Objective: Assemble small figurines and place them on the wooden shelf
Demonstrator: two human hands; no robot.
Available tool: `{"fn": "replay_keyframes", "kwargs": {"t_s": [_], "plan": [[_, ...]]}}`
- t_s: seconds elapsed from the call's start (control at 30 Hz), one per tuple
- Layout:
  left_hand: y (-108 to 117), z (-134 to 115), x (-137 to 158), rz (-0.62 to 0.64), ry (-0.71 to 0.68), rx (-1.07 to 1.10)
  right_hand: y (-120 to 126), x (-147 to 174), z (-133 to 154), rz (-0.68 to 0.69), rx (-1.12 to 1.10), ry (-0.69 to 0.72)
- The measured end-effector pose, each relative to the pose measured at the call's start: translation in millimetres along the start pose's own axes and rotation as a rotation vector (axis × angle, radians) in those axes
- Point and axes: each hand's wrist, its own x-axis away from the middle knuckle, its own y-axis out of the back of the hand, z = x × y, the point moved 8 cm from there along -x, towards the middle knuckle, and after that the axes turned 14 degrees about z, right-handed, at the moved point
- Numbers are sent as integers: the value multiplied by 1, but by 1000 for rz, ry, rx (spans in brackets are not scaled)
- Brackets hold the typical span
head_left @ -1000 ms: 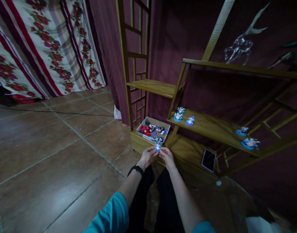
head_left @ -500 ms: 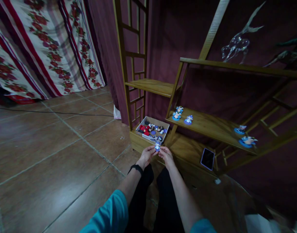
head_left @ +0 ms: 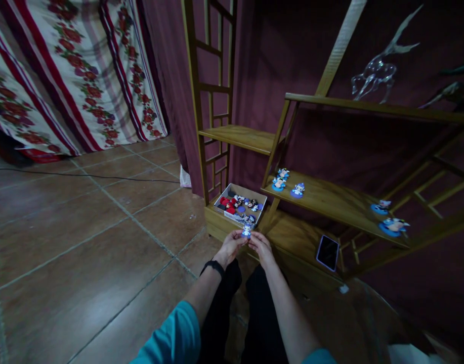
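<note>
Between my two hands I hold a small white and purple figurine (head_left: 247, 230), upright, in front of the box. My left hand (head_left: 232, 246) grips it from the left, a dark band on the wrist. From the other side, the fingers of my right hand (head_left: 261, 244) are closed on it too. Just beyond is an open white box (head_left: 221, 200) with several red, black, white and purple figurine pieces inside. On the middle shelf stand a similar purple figurine (head_left: 297, 190) and blue-based figurines (head_left: 279, 183) beside it.
The wooden shelf unit (head_left: 330, 205) spans the front and right. More blue-based figurines (head_left: 394, 226) stand at its right end. A tablet-like device (head_left: 328, 252) lies on the lower board. Above is a clear deer ornament (head_left: 378, 73). A black cable (head_left: 102, 176) crosses the tiled floor.
The view has shifted slightly, so the shelf and box appear a little further right and lower. Both hands keep the figurine in nearly the same place.
</note>
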Motion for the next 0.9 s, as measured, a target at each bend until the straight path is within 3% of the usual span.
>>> {"fn": "replay_keyframes", "kwargs": {"t_s": [0.33,0.47,0.67,0.9], "plan": [[2,-2,2,14,-46,-28,-5,0,-2,56,-10,-6],[3,0,2,-33,-1,7,-5,2,-1,55,13,-5],[-3,2,0,30,74,69,-3,0,-3,48,4,-2],[1,4,3,-38,125,122,-6,3,0,37,-33,-16]]}}
